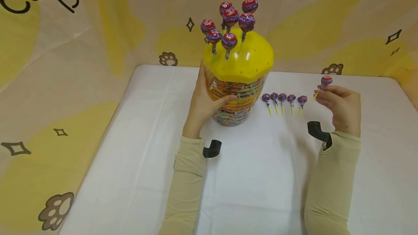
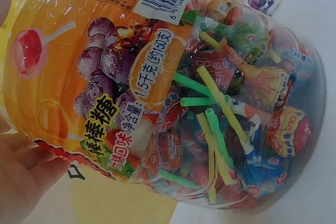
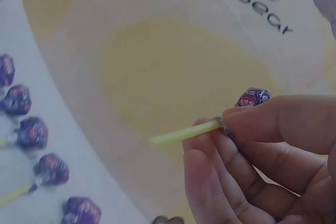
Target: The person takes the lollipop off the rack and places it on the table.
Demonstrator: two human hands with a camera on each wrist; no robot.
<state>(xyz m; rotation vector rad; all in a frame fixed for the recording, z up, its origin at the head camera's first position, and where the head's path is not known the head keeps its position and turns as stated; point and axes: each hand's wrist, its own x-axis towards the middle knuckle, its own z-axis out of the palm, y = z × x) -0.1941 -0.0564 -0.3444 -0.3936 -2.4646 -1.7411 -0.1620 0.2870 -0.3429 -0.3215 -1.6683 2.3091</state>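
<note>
White table: left hand grips the lollipop jar (seven lollipops stand in its lid); right hand beside it pinches a purple lollipop.

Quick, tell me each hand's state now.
Left hand: grips the candy jar.
Right hand: pinches a lollipop by its stick.

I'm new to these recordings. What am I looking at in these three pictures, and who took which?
No machine here: a person works with bare hands and wears three cameras. The head view looks down on a white table. The left hand holds a clear lollipop jar with a yellow lid; eight lollipops stand in the lid. Five purple lollipops lie in a row beside the jar. The left wrist view shows the jar close up. The right wrist view shows the right hand pinching one lollipop by its stick.
</note>
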